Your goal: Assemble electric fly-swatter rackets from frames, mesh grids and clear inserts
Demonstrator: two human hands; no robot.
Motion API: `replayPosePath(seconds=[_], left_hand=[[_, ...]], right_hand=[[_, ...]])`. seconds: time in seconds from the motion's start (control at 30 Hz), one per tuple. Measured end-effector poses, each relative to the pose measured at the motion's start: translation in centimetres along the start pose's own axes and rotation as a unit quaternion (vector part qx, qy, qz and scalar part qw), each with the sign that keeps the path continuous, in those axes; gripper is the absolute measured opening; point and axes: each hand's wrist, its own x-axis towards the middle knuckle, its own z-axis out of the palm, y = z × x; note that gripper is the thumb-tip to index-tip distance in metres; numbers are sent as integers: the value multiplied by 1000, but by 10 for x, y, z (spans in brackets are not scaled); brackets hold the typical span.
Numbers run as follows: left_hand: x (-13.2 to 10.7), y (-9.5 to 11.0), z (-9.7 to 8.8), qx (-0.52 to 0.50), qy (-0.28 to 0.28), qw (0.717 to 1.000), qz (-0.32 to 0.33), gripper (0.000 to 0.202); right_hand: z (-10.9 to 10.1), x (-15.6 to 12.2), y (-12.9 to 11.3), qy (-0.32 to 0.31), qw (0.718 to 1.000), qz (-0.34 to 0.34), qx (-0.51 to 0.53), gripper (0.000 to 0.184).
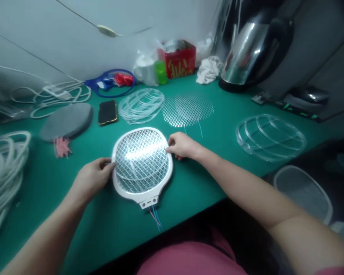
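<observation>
Mesh (145, 172) in frame (149, 198), box (179, 64) contents (174, 46) silvery

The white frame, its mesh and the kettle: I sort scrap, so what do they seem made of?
White frame: probably smooth moulded plastic, with even colour and rounded edges. Mesh: likely shiny metal, from its bright glare. Kettle: apparently polished metal body, showing mirror-like highlights.

The head view looks forward and down over the green table (195, 183).
</observation>
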Motion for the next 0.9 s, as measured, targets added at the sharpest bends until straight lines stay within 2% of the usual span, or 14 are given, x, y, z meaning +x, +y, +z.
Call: replayPosePath(seconds=[0.1,0.23,0.3,0.4,0.47,0.57,0.67,0.8,0.9], left_hand=[[9,-6,-17,-147,-107,983,-37,50],[16,-11,-22,-262,-155,950,-70,54],[18,-11,-22,-255,-154,953,-60,54],[20,-9,-23,-207,-138,968,-17,56],[23,-6,-25,-199,-130,971,-2,50],[31,-4,-27,-197,-125,972,-13,38],[43,-4,-29,-199,-142,969,-33,37],[52,-2,-33,-200,-172,964,-27,48],[54,1,-38,-202,-175,964,12,62]], right_hand=[[2,3,-3,-21,997,46,66,13],[4,4,-6,-25,993,75,92,13],[5,4,-8,-18,994,79,74,16],[8,1,-12,-12,998,49,38,31],[10,-2,-16,-7,999,36,18,37],[12,-4,-20,-8,999,45,11,38],[10,-4,-20,-26,998,49,25,40],[9,0,-17,-27,998,53,27,41],[11,7,-15,0,999,43,14,30]])
